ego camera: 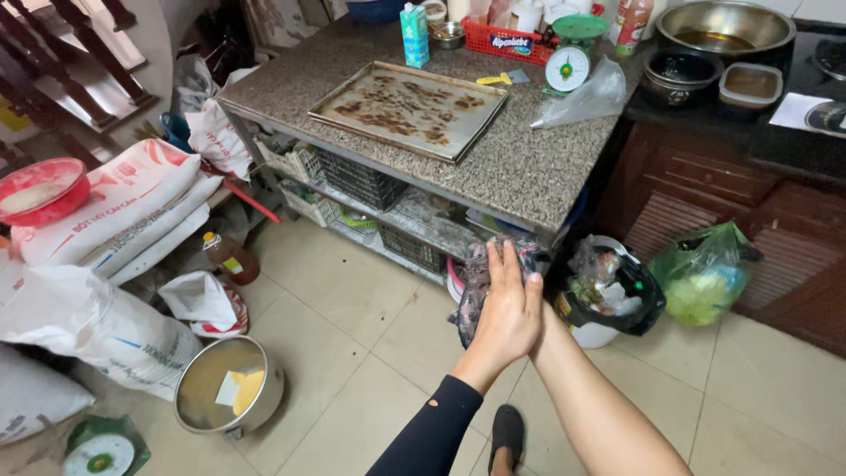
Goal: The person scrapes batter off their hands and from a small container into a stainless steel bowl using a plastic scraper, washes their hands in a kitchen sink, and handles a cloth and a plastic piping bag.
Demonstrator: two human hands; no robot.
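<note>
The fingers (pixel 507 269) of the left hand (pixel 504 313) lie straight and close together, pressed flat against a crumpled bundle of dark, patterned plastic (pixel 480 282) in the lower middle of the frame. The right hand is hidden behind the left and the bundle; only its bare forearm (pixel 590 397) shows, running up from the lower right, so whether its fingers grip the bundle cannot be told. The flat press of the left palm suggests the bundle is being squashed between the two hands to keep it compact. The left arm wears a black sleeve (pixel 432 432).

Just right of the bundle stands a bin lined with a black bag (pixel 608 291), already full of scraps, with the bundle held close to its rim. Further right a green plastic bag (pixel 702 278) sits on the tiled floor against a dark wooden cabinet (pixel 705 194).

Above the hands, a granite-topped table (pixel 529 167) carries a stained baking tray (pixel 407 107) and a green kitchen scale (pixel 571 57). At the left of the frame, white sacks (pixel 123 207) lie stacked, and a steel pot (pixel 227 386) rests on the floor at lower left.
</note>
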